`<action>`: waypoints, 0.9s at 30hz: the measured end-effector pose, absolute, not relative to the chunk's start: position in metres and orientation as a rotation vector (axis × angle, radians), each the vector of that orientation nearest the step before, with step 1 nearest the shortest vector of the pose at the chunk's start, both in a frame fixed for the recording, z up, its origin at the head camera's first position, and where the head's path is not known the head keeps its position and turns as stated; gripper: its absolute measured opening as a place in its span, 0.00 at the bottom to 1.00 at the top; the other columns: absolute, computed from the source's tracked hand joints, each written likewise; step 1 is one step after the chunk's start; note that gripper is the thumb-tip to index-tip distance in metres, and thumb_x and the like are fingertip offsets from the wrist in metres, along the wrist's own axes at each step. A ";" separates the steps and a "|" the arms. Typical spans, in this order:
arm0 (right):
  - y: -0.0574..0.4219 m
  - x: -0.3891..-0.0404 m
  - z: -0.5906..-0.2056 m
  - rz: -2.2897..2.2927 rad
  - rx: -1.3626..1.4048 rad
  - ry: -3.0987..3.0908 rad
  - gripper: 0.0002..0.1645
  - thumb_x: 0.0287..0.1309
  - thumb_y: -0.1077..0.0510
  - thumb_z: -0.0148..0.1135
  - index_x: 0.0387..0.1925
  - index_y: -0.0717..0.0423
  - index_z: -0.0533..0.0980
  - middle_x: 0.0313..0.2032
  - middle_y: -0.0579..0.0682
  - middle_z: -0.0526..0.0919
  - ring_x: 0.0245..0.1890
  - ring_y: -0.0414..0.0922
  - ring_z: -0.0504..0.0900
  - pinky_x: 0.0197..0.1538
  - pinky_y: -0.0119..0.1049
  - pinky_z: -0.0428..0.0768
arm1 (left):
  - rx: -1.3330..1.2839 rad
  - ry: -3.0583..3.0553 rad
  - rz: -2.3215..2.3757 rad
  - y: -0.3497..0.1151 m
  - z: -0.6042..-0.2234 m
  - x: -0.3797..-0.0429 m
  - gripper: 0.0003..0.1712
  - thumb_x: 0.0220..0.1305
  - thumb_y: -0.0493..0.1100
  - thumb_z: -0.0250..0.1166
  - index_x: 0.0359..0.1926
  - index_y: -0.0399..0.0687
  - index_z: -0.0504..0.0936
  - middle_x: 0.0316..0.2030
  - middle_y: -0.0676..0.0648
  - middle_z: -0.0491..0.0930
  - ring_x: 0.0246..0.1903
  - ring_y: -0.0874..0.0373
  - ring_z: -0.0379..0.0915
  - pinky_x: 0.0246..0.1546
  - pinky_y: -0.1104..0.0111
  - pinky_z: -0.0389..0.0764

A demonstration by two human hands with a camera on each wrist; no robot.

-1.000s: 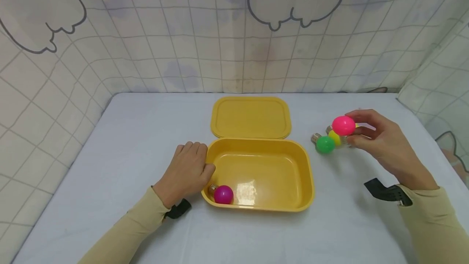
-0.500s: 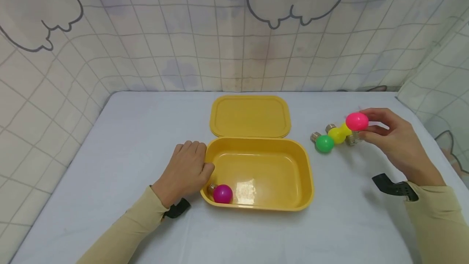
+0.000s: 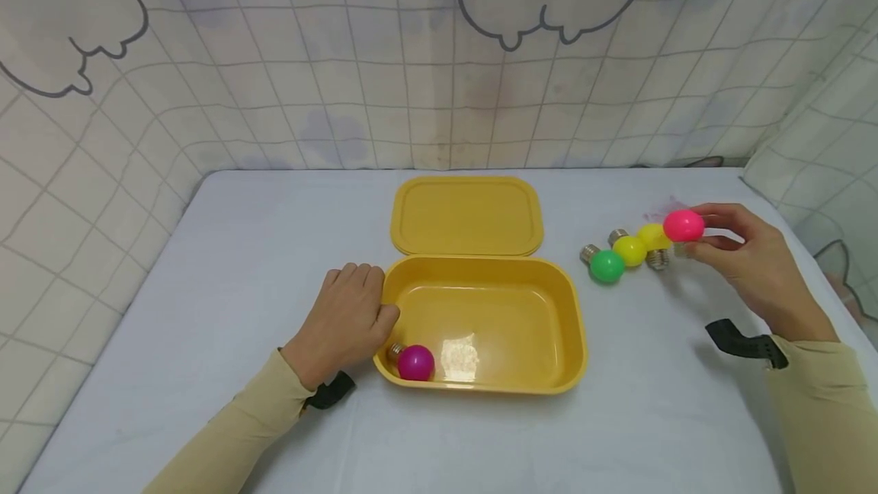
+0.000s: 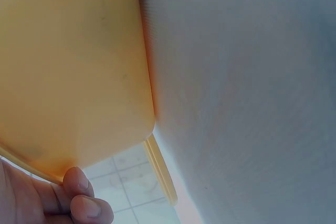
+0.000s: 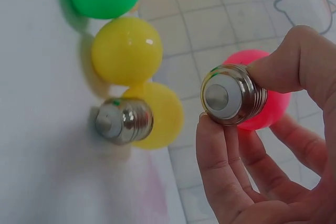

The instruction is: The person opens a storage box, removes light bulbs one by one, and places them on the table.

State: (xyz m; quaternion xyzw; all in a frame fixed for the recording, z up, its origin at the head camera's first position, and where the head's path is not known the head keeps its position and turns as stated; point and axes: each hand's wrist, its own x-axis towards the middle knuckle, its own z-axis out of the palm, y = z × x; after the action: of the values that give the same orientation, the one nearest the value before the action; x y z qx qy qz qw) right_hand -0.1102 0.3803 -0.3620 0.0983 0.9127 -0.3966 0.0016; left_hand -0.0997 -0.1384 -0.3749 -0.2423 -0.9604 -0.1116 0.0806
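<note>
My left hand (image 3: 346, 320) grips the left rim of a yellow plastic box (image 3: 494, 326), its fingers curled over the edge in the left wrist view. A purple light bulb (image 3: 415, 363) lies in the box's near left corner. At the right, my right hand (image 3: 748, 265) pinches a pink light bulb (image 3: 684, 226) above the table. In the right wrist view, thumb and fingers hold it by its metal screw base (image 5: 231, 95). Just left of that hand lie a green bulb (image 3: 607, 267) and two yellow bulbs, one nearer (image 3: 629, 251) and one farther (image 3: 654, 236).
Behind the box a flat yellow lid (image 3: 466, 216) lies on the white-covered table (image 3: 288, 219). Some clear, pinkish film (image 3: 665, 208) shows behind the bulbs. A curtain with a grid pattern (image 3: 357, 97) hangs around the table's back and sides.
My right hand has moved right with the pink bulb, away from the other bulbs, showing more of the farther yellow one. My left hand stays on the box rim.
</note>
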 end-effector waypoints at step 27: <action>0.401 -0.115 -0.385 -1.162 0.476 2.841 0.43 0.67 0.34 0.60 0.75 0.48 0.62 0.72 0.62 0.63 0.61 0.58 0.71 0.51 0.38 0.73 | -0.729 -2.874 -0.353 -0.138 -0.377 -0.101 0.09 0.59 0.42 0.52 0.26 0.45 0.63 0.21 0.49 0.59 0.26 0.53 0.55 0.37 0.63 0.58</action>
State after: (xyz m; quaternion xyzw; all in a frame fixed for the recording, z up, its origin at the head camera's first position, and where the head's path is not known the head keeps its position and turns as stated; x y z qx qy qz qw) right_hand -0.1147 0.4011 -0.3855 0.1532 0.9145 -0.3741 0.0177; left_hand -0.1008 -0.1383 -0.3767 -0.2433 -0.9596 -0.1180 0.0775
